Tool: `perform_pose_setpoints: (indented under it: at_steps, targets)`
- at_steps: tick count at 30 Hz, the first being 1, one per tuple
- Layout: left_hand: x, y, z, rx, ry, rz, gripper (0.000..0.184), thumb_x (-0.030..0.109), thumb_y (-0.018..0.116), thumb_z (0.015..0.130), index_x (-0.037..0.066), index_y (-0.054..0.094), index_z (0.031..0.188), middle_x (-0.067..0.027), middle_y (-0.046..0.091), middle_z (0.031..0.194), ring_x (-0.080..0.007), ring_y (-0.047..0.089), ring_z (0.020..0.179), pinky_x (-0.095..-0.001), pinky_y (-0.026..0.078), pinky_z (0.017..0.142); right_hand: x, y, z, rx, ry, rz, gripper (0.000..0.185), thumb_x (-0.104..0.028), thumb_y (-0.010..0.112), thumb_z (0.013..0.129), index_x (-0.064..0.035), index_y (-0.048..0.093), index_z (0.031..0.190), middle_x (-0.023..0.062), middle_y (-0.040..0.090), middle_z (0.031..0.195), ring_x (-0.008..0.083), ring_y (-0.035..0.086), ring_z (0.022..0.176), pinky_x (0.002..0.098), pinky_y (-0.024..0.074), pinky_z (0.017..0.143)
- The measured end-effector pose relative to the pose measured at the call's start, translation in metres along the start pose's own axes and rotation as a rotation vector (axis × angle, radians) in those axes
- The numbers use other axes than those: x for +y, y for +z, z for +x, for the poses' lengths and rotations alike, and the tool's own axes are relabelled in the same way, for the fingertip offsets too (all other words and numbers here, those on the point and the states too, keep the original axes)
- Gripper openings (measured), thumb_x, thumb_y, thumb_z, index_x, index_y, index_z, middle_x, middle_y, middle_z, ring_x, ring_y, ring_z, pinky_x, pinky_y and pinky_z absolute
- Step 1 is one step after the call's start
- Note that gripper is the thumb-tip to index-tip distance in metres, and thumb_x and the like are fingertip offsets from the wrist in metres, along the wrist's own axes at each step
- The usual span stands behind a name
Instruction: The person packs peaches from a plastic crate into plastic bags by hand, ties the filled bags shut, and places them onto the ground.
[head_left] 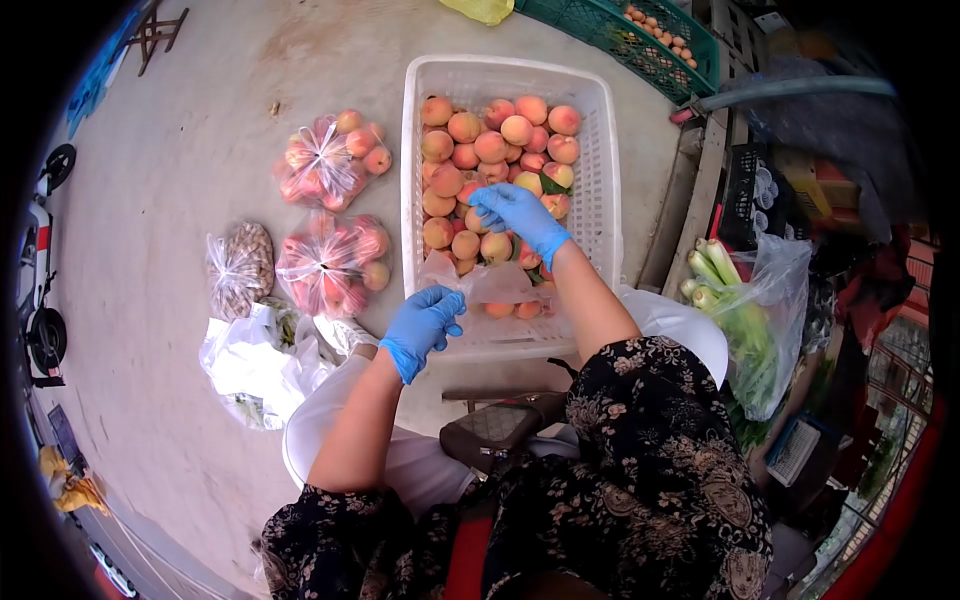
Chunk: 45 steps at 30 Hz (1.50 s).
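Observation:
A white plastic crate (pixel 612 190) full of peaches (pixel 490 147) stands on the ground in front of me. My right hand (pixel 522 216), in a blue glove, reaches over the fruit with its fingers curled against a peach (pixel 470 187) near the crate's middle. The fingertips are partly hidden. At the crate's near left corner, my left hand (pixel 424 328), also gloved in blue, is closed on the edge of a thin clear plastic bag (pixel 490 283). The bag spreads across the near part of the crate, with peaches visible beneath or inside it; I cannot tell which.
Left of the crate lie two tied bags of peaches (pixel 325 165), a bag of small brown items (pixel 243 265) and a white bag (pixel 255 360). Green crates (pixel 640 45) stand at the back right. Green stalks in a bag (pixel 760 330) lie to my right.

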<state>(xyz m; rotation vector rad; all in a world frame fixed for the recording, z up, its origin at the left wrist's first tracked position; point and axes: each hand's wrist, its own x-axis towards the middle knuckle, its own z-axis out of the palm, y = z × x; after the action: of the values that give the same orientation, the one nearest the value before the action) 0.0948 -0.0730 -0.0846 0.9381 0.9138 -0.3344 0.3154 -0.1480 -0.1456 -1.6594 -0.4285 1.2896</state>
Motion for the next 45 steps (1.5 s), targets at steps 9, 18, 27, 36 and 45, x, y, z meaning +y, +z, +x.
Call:
perform_pose_setpoints:
  at_steps: [9, 18, 27, 36, 45]
  targets:
    - [0.007, -0.002, -0.005, 0.046, 0.067, 0.055, 0.022, 0.024, 0.058, 0.085, 0.003, 0.056, 0.087, -0.0021, 0.054, 0.073, -0.0108, 0.057, 0.063, -0.0211, 0.037, 0.049, 0.059, 0.038, 0.130, 0.256, 0.122, -0.784, 0.077, -0.065, 0.055, 0.067, -0.0147, 0.047, 0.125, 0.0115, 0.044, 0.131, 0.0332, 0.037, 0.122, 0.0415, 0.0215, 0.105]
    - [-0.009, -0.014, 0.008, 0.079, 0.279, 0.715, 0.012, 0.014, 0.057, 0.080, 0.003, 0.055, 0.086, -0.0033, 0.059, 0.069, -0.0107, 0.056, 0.061, -0.0241, 0.043, 0.053, 0.052, 0.034, 0.092, 0.410, 0.006, -0.494, 0.061, -0.050, 0.070, 0.062, -0.0129, 0.059, 0.109, 0.0124, 0.050, 0.111, 0.0256, 0.048, 0.103, 0.0354, 0.0365, 0.092]
    - [0.006, -0.007, 0.011, 0.107, 0.042, 0.108, 0.015, 0.019, 0.054, 0.083, 0.005, 0.056, 0.084, -0.0075, 0.060, 0.063, -0.0122, 0.050, 0.042, -0.0242, 0.039, 0.039, 0.031, -0.031, -0.074, -0.463, -0.045, 0.801, 0.074, -0.047, 0.070, 0.069, -0.0031, 0.043, 0.122, 0.0071, 0.050, 0.115, 0.0209, 0.050, 0.103, 0.0351, 0.0450, 0.083]
    - [0.008, 0.012, 0.001, -0.082, -0.046, -0.046, 0.016, 0.023, 0.051, 0.085, 0.008, 0.058, 0.086, -0.0013, 0.053, 0.060, -0.0070, 0.037, 0.039, -0.0207, 0.029, 0.037, 0.090, 0.051, -0.078, -0.319, 0.284, -0.291, 0.060, -0.045, 0.069, 0.068, -0.0087, 0.055, 0.113, 0.0078, 0.059, 0.107, 0.0179, 0.054, 0.096, 0.0281, 0.0433, 0.080]
    - [0.018, 0.000, -0.009, 0.016, -0.022, 0.083, 0.016, 0.016, 0.052, 0.084, 0.002, 0.057, 0.088, -0.0067, 0.056, 0.072, -0.0094, 0.047, 0.049, -0.0215, 0.035, 0.044, 0.039, 0.008, -0.065, -0.058, 0.202, -0.077, 0.027, -0.026, 0.055, 0.085, -0.0012, 0.066, 0.084, 0.0045, 0.065, 0.073, 0.0128, 0.060, 0.067, 0.0260, 0.0482, 0.064]
